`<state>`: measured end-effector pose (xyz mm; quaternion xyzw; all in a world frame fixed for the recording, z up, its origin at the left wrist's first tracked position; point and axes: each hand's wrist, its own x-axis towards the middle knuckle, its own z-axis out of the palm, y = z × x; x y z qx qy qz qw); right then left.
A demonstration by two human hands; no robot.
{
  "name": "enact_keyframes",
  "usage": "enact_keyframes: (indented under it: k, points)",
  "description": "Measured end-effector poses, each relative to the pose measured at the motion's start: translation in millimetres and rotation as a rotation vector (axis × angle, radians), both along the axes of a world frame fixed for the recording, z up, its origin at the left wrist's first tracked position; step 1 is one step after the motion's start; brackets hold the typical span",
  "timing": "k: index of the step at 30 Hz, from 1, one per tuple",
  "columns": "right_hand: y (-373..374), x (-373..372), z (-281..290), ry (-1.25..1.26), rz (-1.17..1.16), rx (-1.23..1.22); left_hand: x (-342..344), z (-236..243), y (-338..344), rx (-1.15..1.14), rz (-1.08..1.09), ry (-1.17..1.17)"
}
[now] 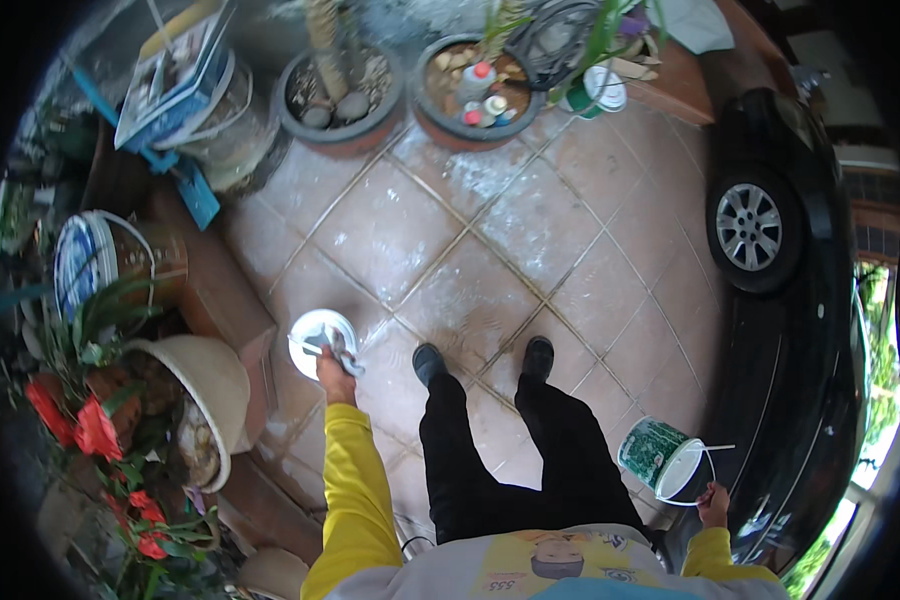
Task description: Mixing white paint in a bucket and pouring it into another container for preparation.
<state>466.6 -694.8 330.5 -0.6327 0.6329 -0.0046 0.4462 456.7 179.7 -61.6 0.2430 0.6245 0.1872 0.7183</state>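
Note:
My left hand (336, 380) is closed at the near rim of a round white bucket (322, 318), apparently on its thin white handle. A grey, cloth-like thing (346, 358) shows beside my fingers; whether I grip it too is unclear. Out to the right, my right hand (713, 505) is wrapped round the wire handle of a green-and-white bucket (654, 452). That bucket hangs tilted, its white mouth turned toward my hand. A pale stick-like piece pokes out past its rim.
Wet tiles (440, 260) lie around my feet. A black car (780, 350) stands along the right. Two plant pots (460, 135) line the far wall, one holding bottles. At left are a large bucket (100, 262), a blue dustpan-like tool (197, 193) and a cream planter (225, 385).

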Motion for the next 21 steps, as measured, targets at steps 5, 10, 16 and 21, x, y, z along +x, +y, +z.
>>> enact_keyframes:
  k: [5,10,16,21]
  points:
    - [-9,-7,-48,-0.019,-0.125,0.053,73,82,-105,0.167,-0.493,0.246]
    - [-20,14,-110,-0.030,-0.291,0.149,185,143,-199,0.086,-0.643,0.116]
    - [-29,74,-150,-0.050,-0.527,0.276,366,184,-301,-0.014,-0.845,0.037]
    - [-49,134,-129,-0.160,-0.506,0.278,551,198,-379,-0.071,-0.923,-0.194]
